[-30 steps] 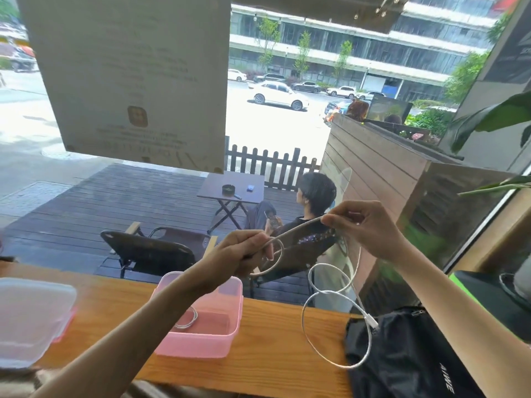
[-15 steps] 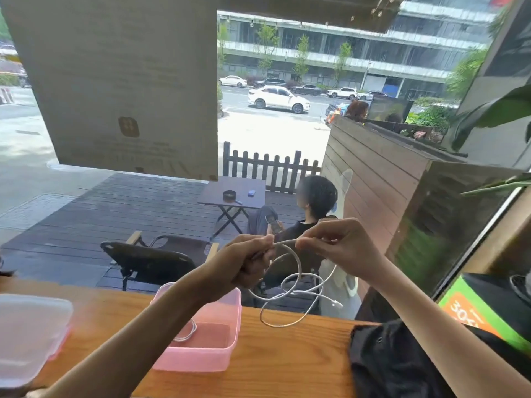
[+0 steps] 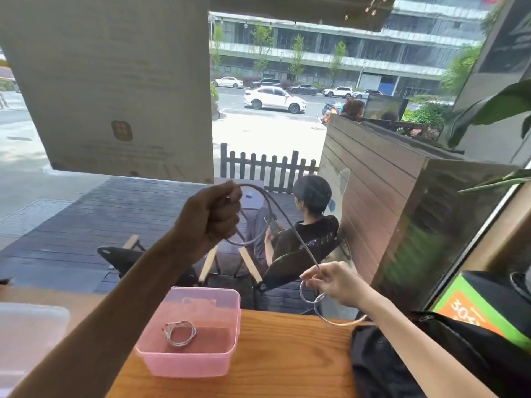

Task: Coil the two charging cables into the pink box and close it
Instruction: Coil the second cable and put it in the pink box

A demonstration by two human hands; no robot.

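The pink box (image 3: 230,308) stands open on the wooden counter (image 3: 287,354), with one coiled cable (image 3: 180,333) lying on its floor. My left hand (image 3: 211,215) is raised above the box, fisted on loops of a white cable (image 3: 290,225). That cable runs down and right to my right hand (image 3: 334,281), which pinches it between thumb and fingers. Below my right hand the rest of the cable hangs in loose loops to the counter edge. The translucent lid (image 3: 28,337) lies at the far left of the counter.
A black bag (image 3: 402,363) sits on the counter at the right, under my right forearm. A window runs right behind the counter, with a person seated outside. A green and orange package (image 3: 477,308) lies at the far right.
My left hand has risen with its loops. My right hand has slid down and right along the cable, pulling it taut between my hands. The view has tilted down.
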